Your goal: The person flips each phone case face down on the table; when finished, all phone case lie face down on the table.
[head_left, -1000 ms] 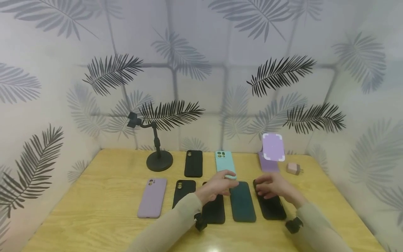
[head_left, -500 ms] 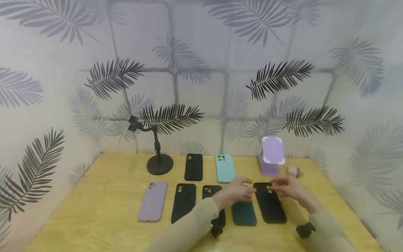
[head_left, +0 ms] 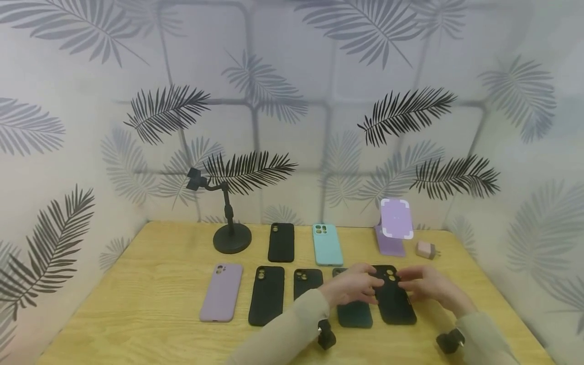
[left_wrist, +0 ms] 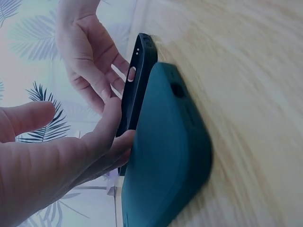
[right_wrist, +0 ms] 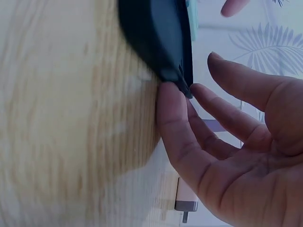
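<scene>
Black phone case [head_left: 394,299] on the table [head_left: 150,284]: your left hand [head_left: 353,289] and right hand [head_left: 426,286] touch its edges, fingers spread.

Beige long sleeves, a small black camera mount under each wrist.

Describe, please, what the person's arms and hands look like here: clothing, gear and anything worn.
Both arms wear long beige sleeves reaching the wrists. A small black camera mount is strapped under each wrist. The left hand and right hand are bare: no gloves, and no rings or watch show.
</scene>
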Demonstrator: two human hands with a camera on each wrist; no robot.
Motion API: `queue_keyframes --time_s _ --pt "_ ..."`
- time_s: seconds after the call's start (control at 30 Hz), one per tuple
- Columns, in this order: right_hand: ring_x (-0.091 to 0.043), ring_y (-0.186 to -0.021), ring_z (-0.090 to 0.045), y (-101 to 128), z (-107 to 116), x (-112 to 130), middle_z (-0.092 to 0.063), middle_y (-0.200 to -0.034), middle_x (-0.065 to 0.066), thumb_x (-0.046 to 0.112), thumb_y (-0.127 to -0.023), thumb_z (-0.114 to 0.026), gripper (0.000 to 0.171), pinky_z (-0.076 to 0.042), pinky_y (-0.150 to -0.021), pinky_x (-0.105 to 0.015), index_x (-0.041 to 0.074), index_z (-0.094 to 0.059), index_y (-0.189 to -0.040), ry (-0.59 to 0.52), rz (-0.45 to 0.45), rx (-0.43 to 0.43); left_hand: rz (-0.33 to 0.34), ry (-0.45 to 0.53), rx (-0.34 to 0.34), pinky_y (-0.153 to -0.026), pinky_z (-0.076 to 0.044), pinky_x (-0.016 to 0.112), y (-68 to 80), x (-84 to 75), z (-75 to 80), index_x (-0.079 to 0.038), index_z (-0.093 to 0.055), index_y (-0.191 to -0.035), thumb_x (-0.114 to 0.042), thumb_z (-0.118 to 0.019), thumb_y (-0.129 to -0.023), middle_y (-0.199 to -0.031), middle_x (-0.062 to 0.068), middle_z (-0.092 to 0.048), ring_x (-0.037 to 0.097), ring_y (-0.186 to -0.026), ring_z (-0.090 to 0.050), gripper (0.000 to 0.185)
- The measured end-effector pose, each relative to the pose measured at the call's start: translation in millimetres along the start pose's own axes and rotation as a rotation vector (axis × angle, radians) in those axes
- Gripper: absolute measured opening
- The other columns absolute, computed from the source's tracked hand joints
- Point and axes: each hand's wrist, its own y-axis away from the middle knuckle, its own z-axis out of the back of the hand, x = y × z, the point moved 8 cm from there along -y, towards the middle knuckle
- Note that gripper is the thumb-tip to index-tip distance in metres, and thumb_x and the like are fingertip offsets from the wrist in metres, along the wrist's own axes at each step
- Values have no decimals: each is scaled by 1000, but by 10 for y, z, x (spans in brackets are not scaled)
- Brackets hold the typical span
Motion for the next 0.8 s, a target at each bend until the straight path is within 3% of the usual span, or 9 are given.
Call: queue_keyframes --time_s 0.13,0.37,0.5,0.63,0.8 --pt "-25 -97 -68 18 -3 -12 -56 -129 -34 16 -92 -68 51 -61 -76 -37 -13 -53 -131 11 -39 -22 25 77 -28 -91 -55 49 -24 28 -8 6 -37 -144 -9 -64 -93 -138 31 -47 49 -124 -50 59" --pt "-27 -100 -68 35 -21 -12 -59 -125 -33 19 -96 -64 53 -61 -77 -38 -16 -49 -132 -42 -48 -12 33 108 -90 -90 -57 46 -45 50 58 7 -36 -143 -7 -64 -93 -114 19 -58 31 -99 -61 59" --pt "-27 -102 -68 29 -61 11 -64 -120 -29 27 -99 -59 58 -61 -78 -40 -18 -46 -134 -94 -44 20 16 88 -84 -85 -58 44 -35 35 79 5 -38 -142 -8 -65 -93 -110 18 -62 26 -92 -63 57" --pt "-29 -109 -66 40 -167 125 -60 -126 -31 31 -102 -54 60 -59 -82 -45 -18 -45 -135 -172 1 106 -21 91 -59 -85 -57 44 -19 11 69 0 -37 -144 -10 -63 -95 -107 16 -68 24 -91 -66 57" --pt "-32 -119 -61 29 -294 208 -54 -135 -29 35 -104 -47 62 -57 -89 -48 -16 -42 -139 -258 24 197 -50 122 23 -89 -56 46 -24 17 -3 -4 -36 -148 -6 -60 -96 -111 18 -70 26 -100 -68 57"
